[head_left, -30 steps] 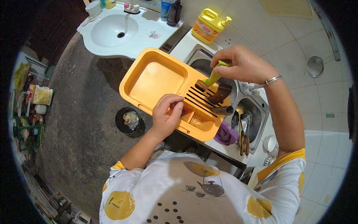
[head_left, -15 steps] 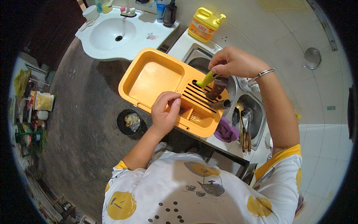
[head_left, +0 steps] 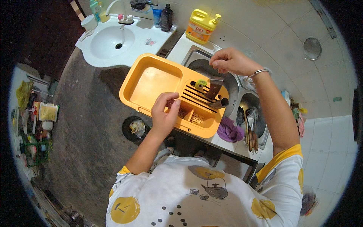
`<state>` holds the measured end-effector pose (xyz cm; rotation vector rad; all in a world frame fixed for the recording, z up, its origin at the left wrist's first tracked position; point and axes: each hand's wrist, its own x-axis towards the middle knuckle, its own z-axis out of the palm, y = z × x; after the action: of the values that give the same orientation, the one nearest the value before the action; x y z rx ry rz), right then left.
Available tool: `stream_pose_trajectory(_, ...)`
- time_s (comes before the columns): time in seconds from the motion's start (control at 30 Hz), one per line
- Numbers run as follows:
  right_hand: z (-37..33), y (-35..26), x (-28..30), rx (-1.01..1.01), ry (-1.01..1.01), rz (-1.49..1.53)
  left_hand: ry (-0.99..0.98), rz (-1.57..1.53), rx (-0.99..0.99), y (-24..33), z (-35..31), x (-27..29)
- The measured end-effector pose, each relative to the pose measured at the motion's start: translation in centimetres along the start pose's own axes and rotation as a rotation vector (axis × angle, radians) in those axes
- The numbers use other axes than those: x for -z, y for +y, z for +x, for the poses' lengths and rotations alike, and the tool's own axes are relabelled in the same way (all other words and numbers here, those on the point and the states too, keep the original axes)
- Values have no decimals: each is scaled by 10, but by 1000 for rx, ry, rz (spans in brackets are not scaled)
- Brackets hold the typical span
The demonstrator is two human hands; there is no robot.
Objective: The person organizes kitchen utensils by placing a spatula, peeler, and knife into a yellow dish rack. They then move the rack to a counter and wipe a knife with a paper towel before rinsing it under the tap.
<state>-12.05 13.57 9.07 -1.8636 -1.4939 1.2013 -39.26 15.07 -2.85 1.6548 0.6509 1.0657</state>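
Note:
An orange plastic rack (head_left: pixel 126 85) spans the near side of the counter, with an open tray at its left and a slotted part at its right. Three handles stand up from the slots: a bright green handle (head_left: pixel 200 83), a flat brown wooden one (head_left: pixel 214 88) and a dark hollow one (head_left: pixel 222 103). Their lower parts are hidden in the rack. My right hand (head_left: pixel 236 62) hovers beyond the handles, empty, its fingers loosely bent. Over the rack's near edge lies my left hand (head_left: pixel 164 111), thumb and forefinger apart beside the small divided compartments, with nothing visible between them.
Behind the rack is a steel double sink (head_left: pixel 236 81); ladles and spatulas (head_left: pixel 251 128) lie in its right basin. A purple cloth (head_left: pixel 230 129) hangs by the counter edge. Nearby are a yellow pump jug (head_left: pixel 200 28), a white washbasin (head_left: pixel 96 39) and a dark bin (head_left: pixel 130 132).
My right hand has let go of the green handle, which now stands in a slot, and has drawn slightly away from it. My left hand stays by the rack's near edge.

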Motion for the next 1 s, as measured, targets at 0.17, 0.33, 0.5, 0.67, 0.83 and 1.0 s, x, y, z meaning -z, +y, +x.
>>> stream_pose_trajectory(0.17,-11,-9,1,76,119,-39,-288,227,-64,33,35,1)
stream_pose_trajectory(0.33,-37,-6,-5,162,236,10,-498,510,-265,30,71,-26)
stream_pose_trajectory(0.5,-85,-6,-5,155,383,21,-481,271,-224,36,103,-27)
stream_pose_trajectory(0.67,-107,-1,-5,176,434,104,-670,372,-223,61,123,-15)
stream_pose_trajectory(0.83,-88,-8,-14,178,358,73,-728,237,-167,50,123,-19)
stream_pose_trajectory(1.0,-48,12,-20,154,293,-24,-624,221,-21,54,121,-13)
